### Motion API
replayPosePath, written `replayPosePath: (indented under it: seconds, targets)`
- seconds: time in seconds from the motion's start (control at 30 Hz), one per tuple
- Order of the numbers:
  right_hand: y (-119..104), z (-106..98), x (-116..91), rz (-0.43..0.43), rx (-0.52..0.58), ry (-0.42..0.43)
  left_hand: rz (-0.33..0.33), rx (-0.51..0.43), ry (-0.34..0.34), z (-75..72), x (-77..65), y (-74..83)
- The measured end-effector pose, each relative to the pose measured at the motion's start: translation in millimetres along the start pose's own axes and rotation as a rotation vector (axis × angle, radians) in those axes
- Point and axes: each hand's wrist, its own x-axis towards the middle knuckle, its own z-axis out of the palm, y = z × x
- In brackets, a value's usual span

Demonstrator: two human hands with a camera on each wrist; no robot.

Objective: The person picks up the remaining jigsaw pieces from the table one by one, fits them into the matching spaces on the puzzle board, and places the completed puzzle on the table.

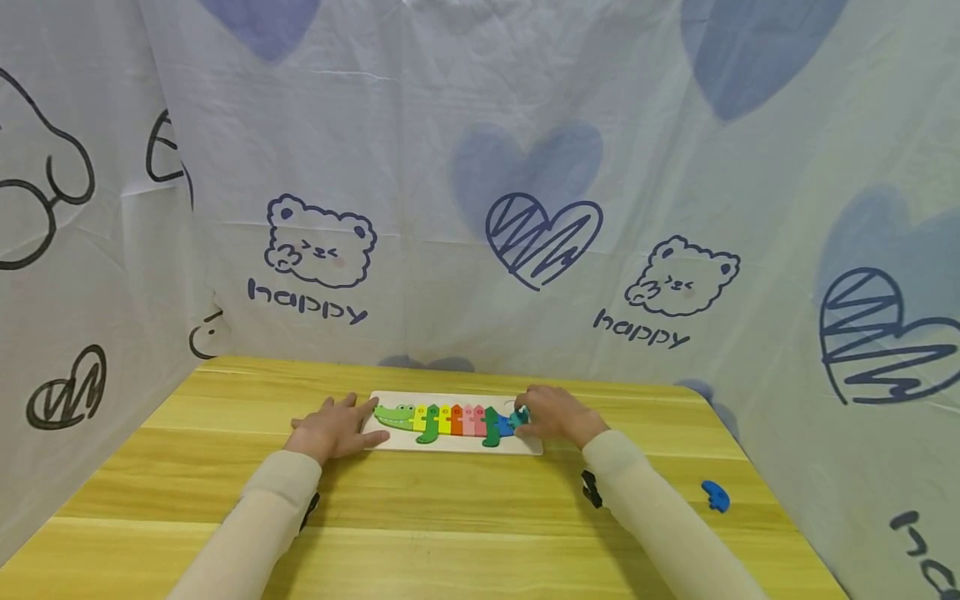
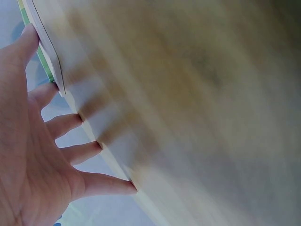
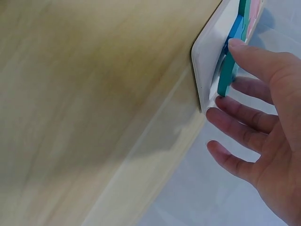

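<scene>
A pale wooden puzzle board [image 1: 459,446] lies on the table, carrying a crocodile made of coloured pieces. Its light green head piece [image 1: 395,416] sits at the left end; yellow, orange, pink and dark green pieces follow. My left hand [image 1: 333,429] rests at the board's left end with fingers spread, thumb touching the board's edge. At the right end, my right hand [image 1: 558,417] pinches a teal puzzle piece [image 3: 227,75] between thumb and fingers, beside a blue piece [image 3: 234,28]. In the right wrist view the teal piece is tilted up over the board; fingers hide part of it.
A loose blue curved puzzle piece [image 1: 716,496] lies on the wooden table [image 1: 450,533], to the right of my right forearm. White cloth [image 1: 427,275] with hearts and bears hangs behind the table and along both sides.
</scene>
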Motion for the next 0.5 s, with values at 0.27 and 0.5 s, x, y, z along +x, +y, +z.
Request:
replayPosePath:
  seconds: [0.27, 0.5]
  targets:
    - [-1.5, -2.6, -1.4, -0.008, 0.030, -0.004, -0.001, 0.001, 0.001, 0.4, 0.5, -0.4]
    - [1.1, -1.1, -0.4, -0.009, 0.034, 0.004, -0.001, 0.000, 0.002, 0.5, 1.0, -0.7]
